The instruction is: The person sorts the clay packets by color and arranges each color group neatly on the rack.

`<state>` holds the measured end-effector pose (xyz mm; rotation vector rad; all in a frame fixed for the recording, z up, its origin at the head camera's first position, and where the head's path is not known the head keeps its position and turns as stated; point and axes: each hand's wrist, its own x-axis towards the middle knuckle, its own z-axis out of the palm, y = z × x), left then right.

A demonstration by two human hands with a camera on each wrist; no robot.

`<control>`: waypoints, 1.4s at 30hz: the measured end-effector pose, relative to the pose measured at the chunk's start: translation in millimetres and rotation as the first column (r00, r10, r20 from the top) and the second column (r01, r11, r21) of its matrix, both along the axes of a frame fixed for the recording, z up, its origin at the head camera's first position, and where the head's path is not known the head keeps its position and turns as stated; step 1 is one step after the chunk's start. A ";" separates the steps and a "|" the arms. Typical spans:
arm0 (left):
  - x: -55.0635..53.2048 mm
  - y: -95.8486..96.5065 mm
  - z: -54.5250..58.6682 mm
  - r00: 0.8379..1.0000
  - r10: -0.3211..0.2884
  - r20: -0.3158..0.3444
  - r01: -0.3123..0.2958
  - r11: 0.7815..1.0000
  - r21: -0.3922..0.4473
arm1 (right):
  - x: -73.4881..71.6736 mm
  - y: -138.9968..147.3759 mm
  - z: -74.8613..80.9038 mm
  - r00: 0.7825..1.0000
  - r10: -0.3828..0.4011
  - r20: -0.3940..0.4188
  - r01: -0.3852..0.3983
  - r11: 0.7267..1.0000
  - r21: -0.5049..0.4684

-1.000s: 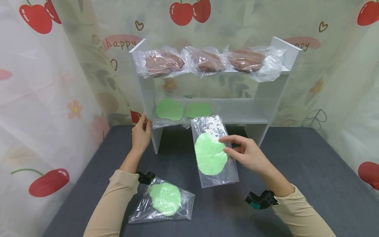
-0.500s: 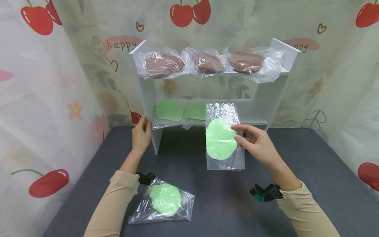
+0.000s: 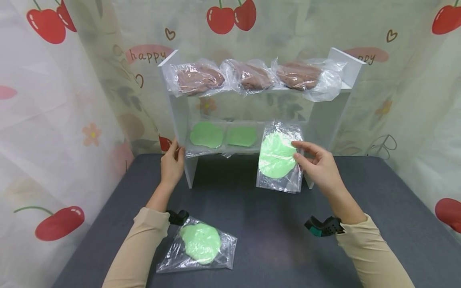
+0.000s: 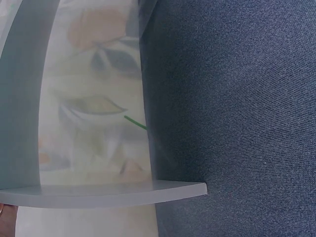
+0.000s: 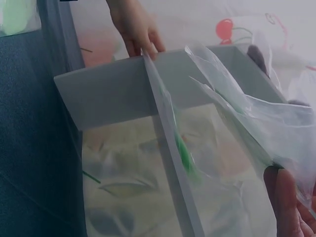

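My right hand (image 3: 321, 166) pinches the right edge of a clear plastic bag (image 3: 276, 156) with a flat green clay-like slab inside. The bag hangs in front of the right part of the white shelf unit's lower board (image 3: 309, 145). In the right wrist view, the fingertips nip this bag (image 5: 281, 123) above the board. My left hand (image 3: 172, 164) grips the left side panel (image 3: 180, 116) of the shelf unit. Seen from the right wrist, that left hand (image 5: 134, 30) has its fingers at the panel's edge. Two similar bagged green slabs (image 3: 206, 135) lie side by side on the lower board.
Another bagged green slab (image 3: 201, 243) lies on the dark table (image 3: 266, 256) at front left. Three bags of brown lumps (image 3: 199, 78) sit along the upper board. A printed curtain (image 3: 72, 132) surrounds the table, and a thin cable (image 3: 389, 140) shows at right.
My right hand has carried the bagged green slab rightward and up, from the middle to the right part of the lower board. The left hand stays on the side panel.
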<state>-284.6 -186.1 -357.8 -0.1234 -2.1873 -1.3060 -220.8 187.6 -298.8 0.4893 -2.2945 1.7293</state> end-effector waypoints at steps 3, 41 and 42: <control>1.1 0.7 0.7 1.000 -0.003 0.002 0.003 1.000 0.007 | -3.4 0.8 0.9 1.000 -0.009 0.009 0.010 1.000 -0.017; 1.6 1.0 0.6 1.000 0.000 -0.008 0.001 1.000 0.007 | -61.2 -13.6 8.3 0.983 -0.160 0.091 0.151 0.984 0.096; 1.5 0.9 0.3 1.000 -0.001 -0.008 0.001 1.000 0.008 | -62.2 -14.0 7.9 0.983 -0.157 0.094 0.148 0.985 0.092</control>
